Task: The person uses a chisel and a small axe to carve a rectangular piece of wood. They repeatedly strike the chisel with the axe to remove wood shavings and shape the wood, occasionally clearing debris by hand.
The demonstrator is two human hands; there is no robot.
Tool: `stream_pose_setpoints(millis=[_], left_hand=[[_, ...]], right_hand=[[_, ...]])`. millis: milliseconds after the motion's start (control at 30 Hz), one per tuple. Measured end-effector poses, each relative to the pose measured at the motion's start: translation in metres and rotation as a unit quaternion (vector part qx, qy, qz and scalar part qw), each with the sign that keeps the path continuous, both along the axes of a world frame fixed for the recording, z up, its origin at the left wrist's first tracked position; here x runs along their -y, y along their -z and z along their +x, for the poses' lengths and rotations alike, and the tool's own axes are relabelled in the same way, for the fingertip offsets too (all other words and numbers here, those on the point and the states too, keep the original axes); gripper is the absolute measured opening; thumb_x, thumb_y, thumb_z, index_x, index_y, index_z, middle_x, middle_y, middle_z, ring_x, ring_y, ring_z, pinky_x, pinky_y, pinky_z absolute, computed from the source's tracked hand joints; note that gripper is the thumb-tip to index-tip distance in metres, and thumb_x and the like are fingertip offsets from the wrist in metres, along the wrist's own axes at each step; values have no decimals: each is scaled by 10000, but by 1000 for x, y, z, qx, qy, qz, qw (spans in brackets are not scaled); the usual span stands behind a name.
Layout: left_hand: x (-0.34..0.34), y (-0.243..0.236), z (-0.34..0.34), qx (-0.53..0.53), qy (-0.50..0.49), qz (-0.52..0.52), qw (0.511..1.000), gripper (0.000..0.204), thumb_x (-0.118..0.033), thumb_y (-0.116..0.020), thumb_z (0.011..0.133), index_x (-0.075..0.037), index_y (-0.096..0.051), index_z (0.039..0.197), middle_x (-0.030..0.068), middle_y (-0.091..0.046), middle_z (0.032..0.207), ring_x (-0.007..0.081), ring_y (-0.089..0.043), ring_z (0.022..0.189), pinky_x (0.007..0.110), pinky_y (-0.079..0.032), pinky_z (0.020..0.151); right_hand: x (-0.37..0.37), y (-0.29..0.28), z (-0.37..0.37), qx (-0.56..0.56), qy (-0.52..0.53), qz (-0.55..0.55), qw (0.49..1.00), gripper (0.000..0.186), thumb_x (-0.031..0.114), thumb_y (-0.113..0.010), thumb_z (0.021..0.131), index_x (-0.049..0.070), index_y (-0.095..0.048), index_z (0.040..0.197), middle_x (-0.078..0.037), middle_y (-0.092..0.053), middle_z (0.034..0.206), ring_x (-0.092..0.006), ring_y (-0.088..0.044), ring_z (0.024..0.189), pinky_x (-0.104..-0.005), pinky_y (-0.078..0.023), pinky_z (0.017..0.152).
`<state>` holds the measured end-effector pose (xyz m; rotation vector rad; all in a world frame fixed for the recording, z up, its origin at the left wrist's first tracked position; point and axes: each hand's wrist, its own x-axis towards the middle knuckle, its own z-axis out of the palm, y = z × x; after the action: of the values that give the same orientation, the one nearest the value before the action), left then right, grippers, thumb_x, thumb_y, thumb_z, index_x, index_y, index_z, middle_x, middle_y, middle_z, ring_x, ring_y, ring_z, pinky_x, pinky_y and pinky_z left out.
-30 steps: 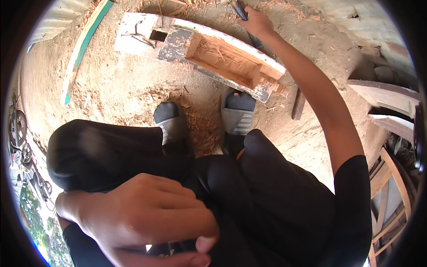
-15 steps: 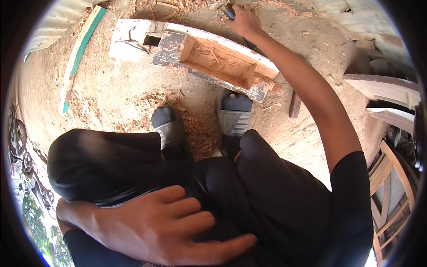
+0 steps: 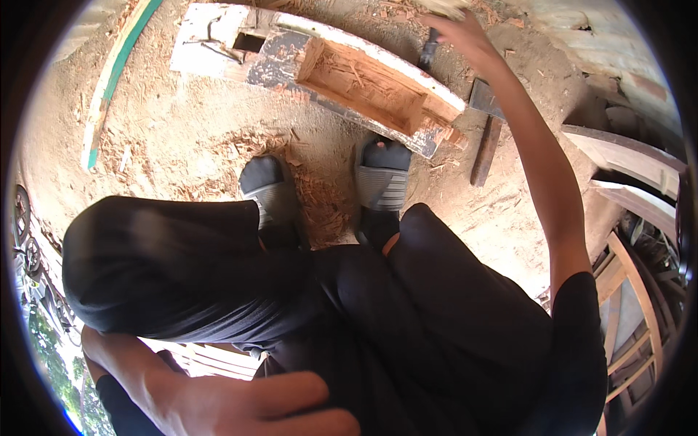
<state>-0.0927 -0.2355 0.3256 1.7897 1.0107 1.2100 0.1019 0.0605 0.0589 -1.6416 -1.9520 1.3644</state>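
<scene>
A long wooden piece with peeling white and grey paint lies across the ground beyond my feet, carved with a deep rectangular hollow. Just above its right half, my right hand reaches beside a dark tool; the fingers and a pale thing at their tips are blurred, so whether they grip anything is unclear. A hammer-like tool with a flat grey head lies right of the wooden piece, under my forearm. My left hand rests low over my lap, fingers loosely apart, holding nothing that I can see.
A green-edged board lies at left. Wood shavings cover the dirt around my sandals. Corrugated sheeting edges the top right. Boards and a slatted wooden frame stand at right. Bicycle wheels show at far left.
My right hand, earlier shut on the dark tool, has moved right, with part of that tool now below its fingertips. My left hand has moved down. The hammer head has come into sight.
</scene>
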Motion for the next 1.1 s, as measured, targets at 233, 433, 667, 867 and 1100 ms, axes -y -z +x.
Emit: stream_pose_setpoints(millis=[233,433,667,867,1100], left_hand=[[14,11,-24,35,-4,-17,999,549,-144,-694,677,-258,-586,1203,35,-524,693,134,-400,468,257,-299,416],[9,17,-25,51,-3,-27,998,553,-149,-698,673,-258,-585,1204,38,-527,698,136,-403,468,258,-299,415],[7,8,-17,49,5,-17,999,558,-155,-701,668,-258,-584,1204,41,-531,703,137,-406,469,259,-299,414],[-4,7,-7,54,39,18,998,562,-160,-704,665,-258,-584,1205,44,-535,707,138,-409,469,260,-299,413],[-5,-1,-1,42,47,15,998,566,-166,-708,660,-258,-583,1205,47,-539,712,140,-413,469,262,-299,412]], right_hand=[[24,-35,77,-17,-1,-44,999,660,235,-760,819,-41,-423,1315,-157,-582,1194,-230,-615,1049,-348,-561,831],[53,-39,91,-138,146,83,976,594,157,-795,772,-46,-497,1243,-117,-648,993,-197,-689,850,-257,-547,680],[49,-60,109,114,96,-6,989,739,431,-728,792,-70,-482,1275,-173,-609,1115,-213,-670,850,-271,-556,632],[37,-78,110,175,87,-22,980,795,612,-600,809,-57,-524,1233,-186,-597,1078,-189,-629,846,-261,-537,609],[14,-85,124,220,4,-114,969,706,685,-531,827,-9,-619,917,5,-445,595,-134,-493,524,-292,-434,483]])
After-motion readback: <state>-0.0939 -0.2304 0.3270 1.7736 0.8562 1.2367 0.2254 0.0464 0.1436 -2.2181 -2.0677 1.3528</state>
